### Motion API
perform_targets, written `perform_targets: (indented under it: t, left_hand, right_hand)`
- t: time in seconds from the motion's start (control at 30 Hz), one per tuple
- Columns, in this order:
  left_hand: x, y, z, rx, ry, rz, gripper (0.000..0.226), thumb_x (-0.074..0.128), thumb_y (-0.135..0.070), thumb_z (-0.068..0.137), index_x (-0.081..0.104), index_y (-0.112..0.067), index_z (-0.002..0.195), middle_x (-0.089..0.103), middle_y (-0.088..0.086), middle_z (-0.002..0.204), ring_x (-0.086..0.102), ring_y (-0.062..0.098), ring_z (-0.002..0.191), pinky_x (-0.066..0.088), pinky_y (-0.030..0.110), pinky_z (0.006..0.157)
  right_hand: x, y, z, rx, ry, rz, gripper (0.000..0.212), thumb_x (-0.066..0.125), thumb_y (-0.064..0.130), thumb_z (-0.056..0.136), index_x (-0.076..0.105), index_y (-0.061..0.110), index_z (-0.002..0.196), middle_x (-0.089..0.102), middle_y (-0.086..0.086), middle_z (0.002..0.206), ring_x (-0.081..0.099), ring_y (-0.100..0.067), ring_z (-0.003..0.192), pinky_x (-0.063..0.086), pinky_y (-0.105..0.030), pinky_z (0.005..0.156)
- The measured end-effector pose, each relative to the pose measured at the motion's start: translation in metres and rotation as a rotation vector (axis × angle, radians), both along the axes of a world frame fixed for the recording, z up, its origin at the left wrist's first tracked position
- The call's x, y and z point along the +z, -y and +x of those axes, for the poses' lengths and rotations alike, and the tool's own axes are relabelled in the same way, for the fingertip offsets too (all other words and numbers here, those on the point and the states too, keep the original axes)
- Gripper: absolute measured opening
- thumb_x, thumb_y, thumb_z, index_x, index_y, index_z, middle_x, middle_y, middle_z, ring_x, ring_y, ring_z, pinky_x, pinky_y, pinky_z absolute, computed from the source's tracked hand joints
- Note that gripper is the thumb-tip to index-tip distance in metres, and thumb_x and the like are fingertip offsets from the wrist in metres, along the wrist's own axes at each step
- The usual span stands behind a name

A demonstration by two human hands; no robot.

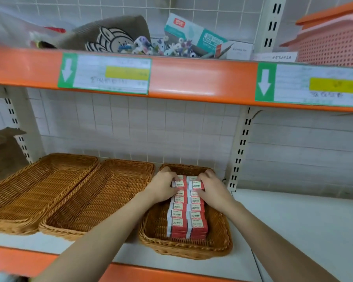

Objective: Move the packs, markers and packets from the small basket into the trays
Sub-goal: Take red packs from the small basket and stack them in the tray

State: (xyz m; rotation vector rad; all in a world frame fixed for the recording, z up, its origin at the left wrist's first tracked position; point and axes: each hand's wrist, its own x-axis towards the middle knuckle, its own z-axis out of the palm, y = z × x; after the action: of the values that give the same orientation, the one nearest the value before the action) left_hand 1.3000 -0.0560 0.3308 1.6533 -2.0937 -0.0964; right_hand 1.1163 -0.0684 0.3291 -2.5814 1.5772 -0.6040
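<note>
In the wicker tray point(218, 237), red-and-white packs point(186, 218), perhaps stacked

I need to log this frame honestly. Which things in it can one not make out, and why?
- Head view: the rear packs in the small basket are covered by the left hand and right hand.
- How deep the pack stacks go: the basket wall hides it.
- Shelf labels: text blurred.
- Pink basket: cut off by the right edge.

The two wide wicker trays point(49, 192) lie open from above, under the orange upper shelf point(192, 78), while red packs point(186, 216) fill the small basket point(212, 245) middle.
</note>
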Motion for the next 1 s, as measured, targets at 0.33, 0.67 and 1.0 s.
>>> perform_targets:
  t: [0.33, 0.67, 1.0]
  left_hand:
    - [-0.005, -0.008, -0.004, 0.015, 0.030, -0.052, 0.022, 0.059, -0.018, 0.091, 0.060, -0.013, 0.112, 0.049, 0.004, 0.117, 0.054, 0.021, 0.105, 0.049, 0.029, 0.089]
    - [-0.004, -0.013, -0.007, -0.009, 0.215, -0.153, 0.022, 0.047, -0.020, 0.096, 0.055, -0.010, 0.114, 0.052, 0.005, 0.115, 0.051, 0.021, 0.106, 0.047, 0.030, 0.081]
    - [0.003, -0.028, -0.016, -0.066, 0.311, 0.006, 0.041, 0.038, -0.030, 0.101, 0.042, -0.010, 0.137, 0.043, 0.010, 0.131, 0.038, 0.024, 0.122, 0.036, 0.033, 0.102]
  right_hand:
    - [-0.003, -0.002, 0.007, -0.052, -0.042, -0.006, 0.033, 0.049, 0.024, 0.098, 0.047, 0.012, 0.129, 0.038, -0.008, 0.136, 0.054, -0.020, 0.106, 0.047, -0.028, 0.082]
    - [-0.003, -0.010, 0.005, -0.026, -0.058, 0.004, 0.032, 0.045, 0.021, 0.099, 0.051, 0.013, 0.129, 0.044, -0.003, 0.129, 0.050, -0.016, 0.109, 0.044, -0.027, 0.088]
    - [0.004, -0.046, -0.015, -0.090, -0.184, 0.333, 0.063, 0.029, 0.047, 0.102, 0.003, 0.026, 0.155, -0.005, -0.001, 0.163, -0.006, -0.021, 0.149, 0.000, -0.044, 0.119]
